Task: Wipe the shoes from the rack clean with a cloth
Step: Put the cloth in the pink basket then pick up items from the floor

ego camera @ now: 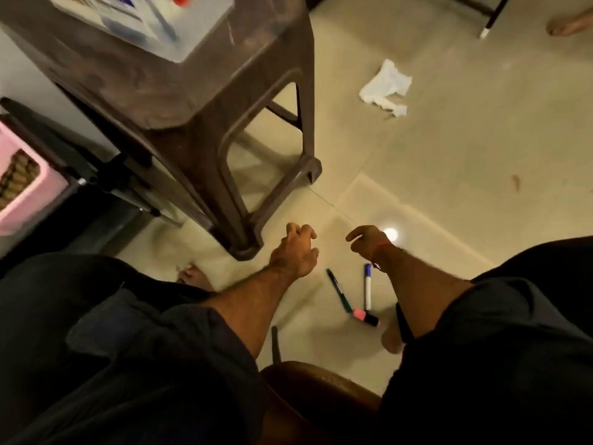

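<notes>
Left hand (295, 252) and right hand (365, 240) at lower centre, apart, fingers loosely curled, holding nothing. White cloth (386, 86) crumpled on floor (465, 155), upper right. Brown stool (205, 101) upper left; three markers (353, 297) below hands.

White crumpled cloth (386, 86) on the pale beige glossy floor tiles (449, 162), thin dark grout lines. Dark brown plastic stool (205, 101), translucent whitish box (154, 24) on top with blue print and a red-orange bit. Pink basket (22, 194), brown striped stuff inside. Markers on the floor: green-black one (338, 290), white one with blue cap (367, 285), pink-and-black highlighter (367, 317). Red thread (378, 248) round my right wrist. My clothes (128, 364) are black to dark navy. Brown seat (308, 390) under me. Black leg with white tip (489, 22) far right.
</notes>
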Demonstrator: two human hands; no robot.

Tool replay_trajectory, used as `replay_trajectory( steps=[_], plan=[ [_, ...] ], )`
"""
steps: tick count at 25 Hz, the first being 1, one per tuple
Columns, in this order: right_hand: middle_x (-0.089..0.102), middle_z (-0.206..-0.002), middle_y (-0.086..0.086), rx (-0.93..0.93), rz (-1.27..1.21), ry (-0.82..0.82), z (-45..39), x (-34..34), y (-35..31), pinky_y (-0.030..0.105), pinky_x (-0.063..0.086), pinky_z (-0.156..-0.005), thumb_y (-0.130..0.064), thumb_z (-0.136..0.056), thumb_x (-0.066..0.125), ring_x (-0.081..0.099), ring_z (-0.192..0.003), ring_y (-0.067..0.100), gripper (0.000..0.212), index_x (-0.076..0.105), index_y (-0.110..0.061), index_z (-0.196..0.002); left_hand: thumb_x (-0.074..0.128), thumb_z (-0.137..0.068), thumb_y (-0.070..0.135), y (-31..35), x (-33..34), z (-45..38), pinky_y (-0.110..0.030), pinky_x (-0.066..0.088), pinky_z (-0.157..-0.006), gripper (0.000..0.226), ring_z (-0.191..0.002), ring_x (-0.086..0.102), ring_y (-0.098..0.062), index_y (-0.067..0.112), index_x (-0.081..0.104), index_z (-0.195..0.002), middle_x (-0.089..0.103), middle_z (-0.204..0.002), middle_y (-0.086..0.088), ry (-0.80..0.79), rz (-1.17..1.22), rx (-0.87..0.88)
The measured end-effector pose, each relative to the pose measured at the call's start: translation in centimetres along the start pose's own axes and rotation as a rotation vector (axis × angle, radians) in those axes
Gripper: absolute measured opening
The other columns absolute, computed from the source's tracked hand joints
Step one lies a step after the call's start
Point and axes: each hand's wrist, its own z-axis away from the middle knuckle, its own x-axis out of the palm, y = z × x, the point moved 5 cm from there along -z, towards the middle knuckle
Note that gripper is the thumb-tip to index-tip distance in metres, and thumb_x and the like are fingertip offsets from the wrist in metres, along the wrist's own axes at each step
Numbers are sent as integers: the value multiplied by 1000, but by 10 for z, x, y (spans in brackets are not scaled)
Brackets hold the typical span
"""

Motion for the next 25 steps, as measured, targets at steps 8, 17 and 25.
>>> replay_trajectory(
  steps=[8,17,25],
  plan=[
    [66,-119,16,251,-55,30,-31,50,74,35,55,-87,1,-92,52,63,-99,31,27,71,-10,-108,49,-104,32,-36,115,-29,-39,49,-87,22,-107,61,-31,22,57,-123,45,-133,-6,-253,-25,-181],
    [61,-121,15,433,-95,228,-49,65,132,31,49,-82,-3,-91,52,60,-108,33,27,64,-14,-112,44,-105,49,-32,186,-73,-39,47,-94,46,-122,59,-33,15,61,-130,62,-133,-11,-337,-30,-424],
    [59,-118,12,512,-70,289,-68,84,172,33,45,-83,-26,-92,64,57,-110,32,28,53,-19,-117,53,-92,68,-48,223,-109,-39,56,-86,58,-94,72,-31,16,69,-109,72,-110,-6,-309,42,-557]
  ],
)
